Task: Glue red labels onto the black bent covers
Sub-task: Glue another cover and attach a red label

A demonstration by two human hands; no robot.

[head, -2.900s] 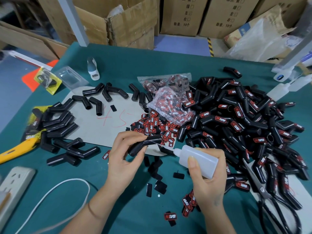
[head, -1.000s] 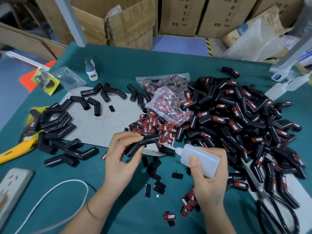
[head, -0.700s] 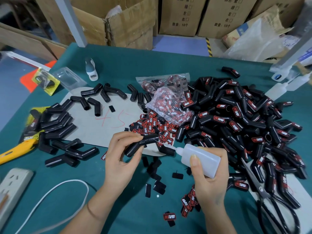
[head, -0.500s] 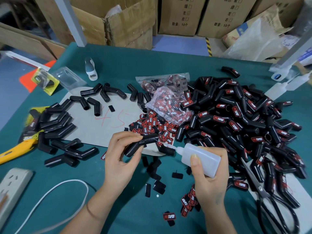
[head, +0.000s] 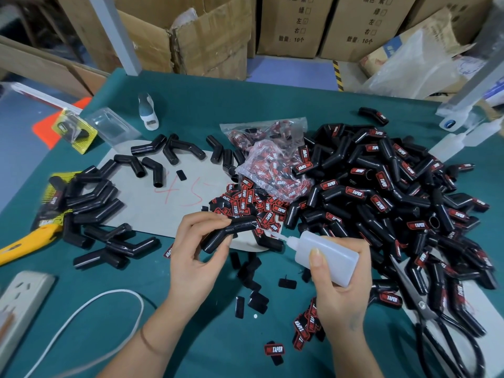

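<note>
My left hand grips a black bent cover just above the table, one leg pointing right. My right hand holds a white glue bottle with its thin nozzle aimed left, the tip close to the cover's right end. Loose red labels lie in a heap right behind the cover. A big pile of labelled covers fills the right side. Bare covers lie on the left, on and around a grey card.
Clear bags of labels lie behind the heap. Scissors rest at the right front, a yellow knife and power strip with white cable at the left. Spare glue bottles sit far right. Cardboard boxes stand behind the table.
Both hands keep almost the same pose throughout. The nozzle tip has crept slightly closer to the cover's right end.
</note>
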